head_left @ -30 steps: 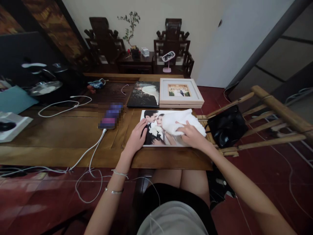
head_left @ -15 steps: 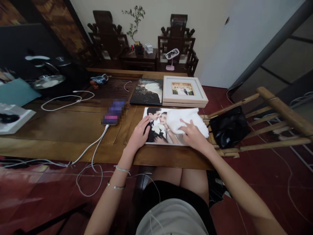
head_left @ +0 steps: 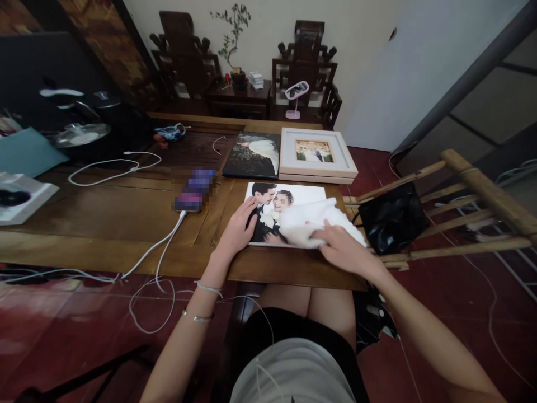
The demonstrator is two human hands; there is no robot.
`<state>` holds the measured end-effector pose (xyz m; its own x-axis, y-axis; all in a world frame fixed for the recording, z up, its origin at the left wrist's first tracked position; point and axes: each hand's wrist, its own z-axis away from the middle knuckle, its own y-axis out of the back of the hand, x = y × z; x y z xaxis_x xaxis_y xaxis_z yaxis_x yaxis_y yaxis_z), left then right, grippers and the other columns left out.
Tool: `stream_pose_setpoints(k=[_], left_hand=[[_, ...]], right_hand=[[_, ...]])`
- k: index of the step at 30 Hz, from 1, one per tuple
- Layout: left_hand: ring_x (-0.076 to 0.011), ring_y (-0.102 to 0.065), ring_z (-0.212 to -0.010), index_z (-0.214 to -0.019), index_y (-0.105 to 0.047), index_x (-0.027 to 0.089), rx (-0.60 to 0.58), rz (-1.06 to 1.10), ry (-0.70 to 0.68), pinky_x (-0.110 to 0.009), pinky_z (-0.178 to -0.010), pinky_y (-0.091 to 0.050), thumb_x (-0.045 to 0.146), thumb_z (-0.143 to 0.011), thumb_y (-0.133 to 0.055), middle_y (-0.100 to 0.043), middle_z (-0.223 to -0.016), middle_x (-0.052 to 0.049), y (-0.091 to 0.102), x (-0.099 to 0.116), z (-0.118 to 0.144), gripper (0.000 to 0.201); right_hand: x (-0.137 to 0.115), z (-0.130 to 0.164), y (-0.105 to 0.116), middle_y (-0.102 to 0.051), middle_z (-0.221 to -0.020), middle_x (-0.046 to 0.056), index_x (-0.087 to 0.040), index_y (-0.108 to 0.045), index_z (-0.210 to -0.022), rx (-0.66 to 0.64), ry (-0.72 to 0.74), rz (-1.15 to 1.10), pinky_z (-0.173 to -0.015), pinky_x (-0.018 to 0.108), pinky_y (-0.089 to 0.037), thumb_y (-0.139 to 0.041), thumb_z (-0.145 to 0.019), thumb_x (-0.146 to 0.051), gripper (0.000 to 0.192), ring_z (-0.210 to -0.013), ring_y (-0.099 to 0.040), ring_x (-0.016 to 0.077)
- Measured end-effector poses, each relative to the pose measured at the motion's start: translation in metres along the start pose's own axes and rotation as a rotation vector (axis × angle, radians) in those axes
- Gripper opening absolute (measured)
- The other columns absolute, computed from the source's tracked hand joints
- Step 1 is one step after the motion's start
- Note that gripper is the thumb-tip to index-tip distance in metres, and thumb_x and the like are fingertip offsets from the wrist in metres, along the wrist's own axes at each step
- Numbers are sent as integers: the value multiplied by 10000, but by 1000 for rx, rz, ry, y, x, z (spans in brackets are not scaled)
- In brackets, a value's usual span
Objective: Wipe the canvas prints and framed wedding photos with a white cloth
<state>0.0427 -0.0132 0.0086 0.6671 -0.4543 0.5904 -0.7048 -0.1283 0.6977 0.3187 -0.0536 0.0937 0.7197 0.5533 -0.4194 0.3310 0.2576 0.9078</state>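
Observation:
A photo panel [head_left: 265, 218] with a picture of two people lies flat near the front edge of the wooden table [head_left: 268, 265]. My left hand [head_left: 240, 226] rests on its left edge, fingers stretched out and holding nothing. A crumpled white cloth [head_left: 310, 217] covers the lower right part of the panel and hangs past its right edge. My right hand [head_left: 342, 245] presses on the cloth, its fingers closed into the fabric. Folds of cloth hide some of these fingertips.
Behind the panel lie a dark photo panel [head_left: 254, 155] and a pale framed picture [head_left: 316, 157]. A phone [head_left: 194, 190] on a white charging cable [head_left: 170, 243] sits to the left. On the right, a bamboo chair [head_left: 478, 249] holds a black bag [head_left: 392, 218].
My right hand and the cloth have moved down toward the panel's near edge, uncovering its upper right part. My left hand has stayed in place.

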Motion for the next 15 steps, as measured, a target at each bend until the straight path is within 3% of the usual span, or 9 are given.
stream_pose_setpoints(k=[2,8,12,15], left_hand=[[-254,-397,-1381,-1307,-529,120,5,6,-3,-484,-1162,-311,254,-957,-390,-474,-1445,-166,0,0,0,399],[-250,-396,-1383,-1320,-521,129,3,8,-4,-481,-1160,-312,268,-963,-378,-478,-1444,-160,-1,-3,0,408],[-236,-387,-1389,-1365,-479,142,7,16,-3,-476,-1164,-308,249,-965,-354,-470,-1455,-140,-1,-4,0,432],[-236,-390,-1387,-1389,-455,153,18,27,-6,-476,-1168,-303,230,-960,-345,-462,-1464,-126,-2,-5,0,449]], right_hand=[[18,-26,10,-746,-1019,50,-183,-738,-984,20,-28,9,-963,388,-448,-392,-683,-56,476,-963,-668,246],[54,-88,32,-680,-1208,76,-146,-724,-1073,93,-76,38,-970,370,-439,-403,-691,-62,506,-1131,-603,282],[50,-87,16,-666,-1228,103,-132,-691,-1131,91,-56,73,-1031,431,-403,-382,-716,-36,526,-1210,-560,283],[30,-61,-7,-548,-1369,173,-87,-660,-1150,73,-51,163,-1090,625,-258,-386,-732,-22,504,-1385,-342,350]])
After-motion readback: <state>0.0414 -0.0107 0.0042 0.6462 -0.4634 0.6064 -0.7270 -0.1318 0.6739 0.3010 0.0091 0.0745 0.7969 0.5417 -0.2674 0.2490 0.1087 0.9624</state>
